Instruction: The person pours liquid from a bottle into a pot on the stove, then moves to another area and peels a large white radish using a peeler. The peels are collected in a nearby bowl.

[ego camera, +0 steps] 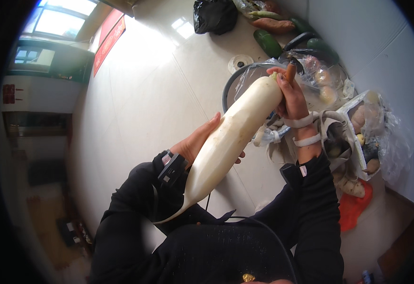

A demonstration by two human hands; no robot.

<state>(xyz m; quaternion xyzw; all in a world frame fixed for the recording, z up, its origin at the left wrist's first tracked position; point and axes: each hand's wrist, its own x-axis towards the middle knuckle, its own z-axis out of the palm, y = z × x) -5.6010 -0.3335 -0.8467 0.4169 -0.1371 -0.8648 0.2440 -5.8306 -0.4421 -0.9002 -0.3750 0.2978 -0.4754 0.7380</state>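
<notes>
A long white daikon radish (233, 131) lies slanted across the middle of the view, its thin root tip pointing down and left. My left hand (200, 140) supports it from below, thumb along its near side and fingertips showing past the far side. At the thick end, my right hand (292, 92) grips both the radish's stem end and a knife or peeler by its brown handle (291, 72); which tool it is I cannot tell. The tool's working part is hidden behind the radish and hand. Beneath the right hand is a round grey-rimmed basin (225, 94), partly covered by clear plastic.
A black plastic bag (215, 16) stands at the top. Cucumbers or squash, a sweet potato (273, 25) and bagged produce lie along the wall. A white foam box (361, 159) of vegetables and a red bag (357, 207) are at the right.
</notes>
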